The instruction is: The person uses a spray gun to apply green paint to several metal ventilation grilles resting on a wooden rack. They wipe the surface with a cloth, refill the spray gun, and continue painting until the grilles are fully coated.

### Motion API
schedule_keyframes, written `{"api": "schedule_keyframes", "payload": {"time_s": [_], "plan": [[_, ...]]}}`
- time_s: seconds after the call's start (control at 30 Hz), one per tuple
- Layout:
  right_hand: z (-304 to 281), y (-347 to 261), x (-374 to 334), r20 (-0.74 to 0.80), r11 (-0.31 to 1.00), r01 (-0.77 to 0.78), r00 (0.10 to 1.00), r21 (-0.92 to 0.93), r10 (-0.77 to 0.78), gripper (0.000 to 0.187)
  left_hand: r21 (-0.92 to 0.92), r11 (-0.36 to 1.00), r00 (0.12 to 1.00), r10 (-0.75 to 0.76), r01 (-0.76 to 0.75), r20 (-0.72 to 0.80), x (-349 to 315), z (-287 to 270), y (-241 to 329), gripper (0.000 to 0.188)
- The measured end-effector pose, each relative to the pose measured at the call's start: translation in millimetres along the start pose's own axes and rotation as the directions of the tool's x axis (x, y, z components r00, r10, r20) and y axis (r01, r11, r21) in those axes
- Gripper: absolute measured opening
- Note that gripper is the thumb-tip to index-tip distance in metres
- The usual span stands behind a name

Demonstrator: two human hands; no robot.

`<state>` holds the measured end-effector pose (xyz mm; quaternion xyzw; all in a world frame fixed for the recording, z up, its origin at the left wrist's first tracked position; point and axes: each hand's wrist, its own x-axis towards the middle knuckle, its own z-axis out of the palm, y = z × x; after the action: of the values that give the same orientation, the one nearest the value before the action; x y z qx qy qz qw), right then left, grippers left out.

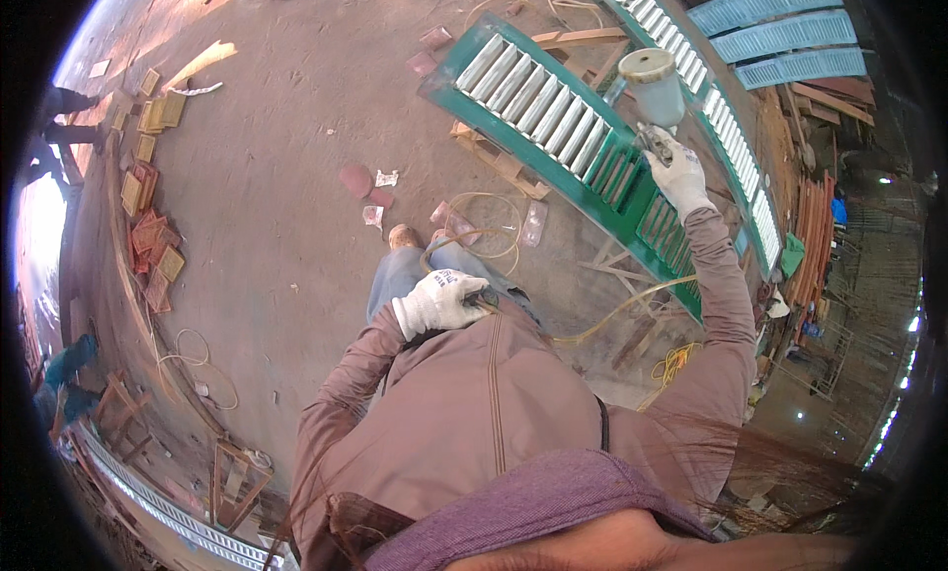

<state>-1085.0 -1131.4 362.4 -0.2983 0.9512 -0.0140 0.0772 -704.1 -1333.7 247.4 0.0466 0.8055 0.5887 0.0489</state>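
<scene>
My right hand point(681, 176), in a white glove, is closed around a metal spray gun point(654, 145) with a whitish, lidded paint cup point(657, 92) on top. It is over a louvered shutter point(632, 216) with a green frame. The shutter's far slats are white and its nearer slats green. My left hand point(441, 303), also gloved, is closed at my waist, apparently around a thin yellowish hose point(578, 338); its fingers partly hide what they hold. The hose loops on the ground ahead and runs toward my right arm.
Wooden trestles point(504, 161) support the shutter. Another green-and-white shutter point(736, 161) stands beyond it, with light-blue louvered panels point(790, 33) at the far right. Pinkish flat pieces point(357, 180) litter the floor. Small yellow and red frames point(153, 240) lie at the left, near another person's legs point(74, 117).
</scene>
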Motion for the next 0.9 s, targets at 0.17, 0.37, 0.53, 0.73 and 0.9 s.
{"api": "schedule_keyframes", "payload": {"time_s": [0.17,0.37,0.53,0.73,0.9], "plan": [[-13.6,-1.0,-0.9,0.042,0.996,0.033,0.999,-0.079,-0.030,0.046,-0.013,0.999,0.999,-0.037,0.037,-0.029,7.1,4.8,6.5,0.023],[-41.2,-2.8,-24.9,0.284,0.929,0.045,0.946,0.367,-0.158,0.048,-0.041,0.999,0.998,-0.032,0.030,-0.057,20.4,12.8,13.1,0.024],[-41.1,4.8,-18.7,0.258,0.950,0.084,0.952,0.302,-0.166,0.050,-0.014,0.997,0.996,-0.074,0.074,-0.039,31.9,24.0,18.7,0.025],[-25.0,11.8,17.8,0.062,0.985,0.174,0.983,-0.016,-0.172,0.050,0.013,0.997,0.995,-0.073,0.074,-0.072,38.7,39.9,23.1,0.028],[-18.1,8.6,22.2,-0.047,0.984,0.176,0.983,-0.039,-0.178,0.048,0.015,0.996,0.992,-0.084,0.086,-0.091,38.2,37.6,15.9,0.028]]}}
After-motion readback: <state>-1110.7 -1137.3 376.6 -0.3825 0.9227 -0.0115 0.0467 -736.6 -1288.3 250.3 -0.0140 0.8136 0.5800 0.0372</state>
